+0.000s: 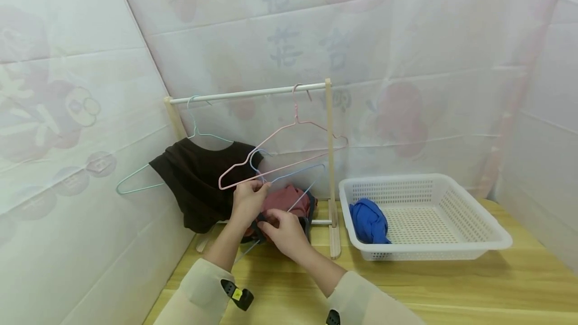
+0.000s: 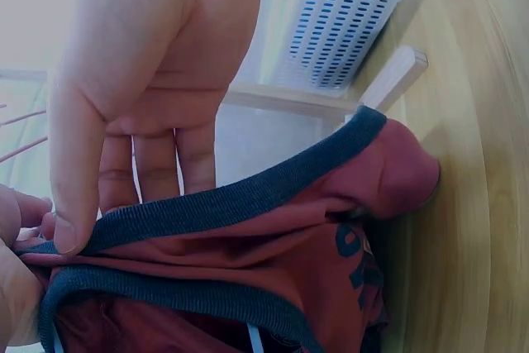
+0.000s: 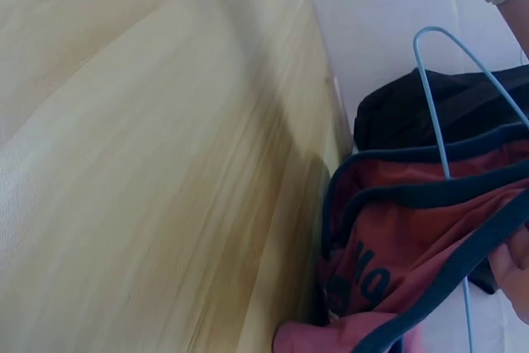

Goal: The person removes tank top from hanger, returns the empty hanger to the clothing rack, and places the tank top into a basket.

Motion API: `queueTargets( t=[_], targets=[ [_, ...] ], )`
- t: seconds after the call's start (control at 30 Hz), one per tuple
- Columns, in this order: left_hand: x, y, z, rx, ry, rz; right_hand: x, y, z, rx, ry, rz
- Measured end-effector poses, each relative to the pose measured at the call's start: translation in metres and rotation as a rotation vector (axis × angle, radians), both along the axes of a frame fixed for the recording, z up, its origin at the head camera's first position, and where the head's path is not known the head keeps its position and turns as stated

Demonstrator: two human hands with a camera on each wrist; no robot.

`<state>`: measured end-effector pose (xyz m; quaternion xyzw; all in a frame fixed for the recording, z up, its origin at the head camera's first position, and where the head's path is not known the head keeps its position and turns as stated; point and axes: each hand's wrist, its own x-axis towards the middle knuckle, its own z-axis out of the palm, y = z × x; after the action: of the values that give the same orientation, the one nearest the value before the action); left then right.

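My left hand [image 1: 249, 199] grips a light blue hanger [image 1: 304, 192] just below its hook. A red top [image 1: 286, 199] with dark teal ribbed trim and dark lettering bunches around the hanger's lower part. Lower and to the right, my right hand [image 1: 284, 232] pinches the top's trim. In the left wrist view, the right thumb [image 2: 70, 233] presses on the trim, while the left hand [image 2: 16, 295] shows at the edge. One hanger arm passes through the red top [image 3: 397, 237] in the right wrist view, with my right hand [image 3: 514, 274] by the trim.
A rack with a white rail [image 1: 253, 93] holds a pink hanger [image 1: 295, 114] in front of the work and a dark brown top [image 1: 203, 174] on a mint hanger at left. Right of it, a white basket [image 1: 429, 247] contains a blue cloth [image 1: 369, 220] on the wooden table [image 1: 406, 285].
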<state>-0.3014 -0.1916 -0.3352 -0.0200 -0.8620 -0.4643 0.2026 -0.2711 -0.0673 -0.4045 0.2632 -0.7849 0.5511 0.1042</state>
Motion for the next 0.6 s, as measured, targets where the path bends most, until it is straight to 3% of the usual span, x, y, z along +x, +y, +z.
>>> queueTargets(
  t=[0.33,0.6],
  targets=[
    [-0.0041,0.0029,0.0032,0.1,-0.076,-0.102,0.0011,0.0001,-0.0033,-0.046,-0.092,0.054],
    [-0.0053,0.0029,0.0086,0.205,-0.135,-0.177,0.0082,-0.001,-0.007,0.026,-0.065,0.122]
  ],
)
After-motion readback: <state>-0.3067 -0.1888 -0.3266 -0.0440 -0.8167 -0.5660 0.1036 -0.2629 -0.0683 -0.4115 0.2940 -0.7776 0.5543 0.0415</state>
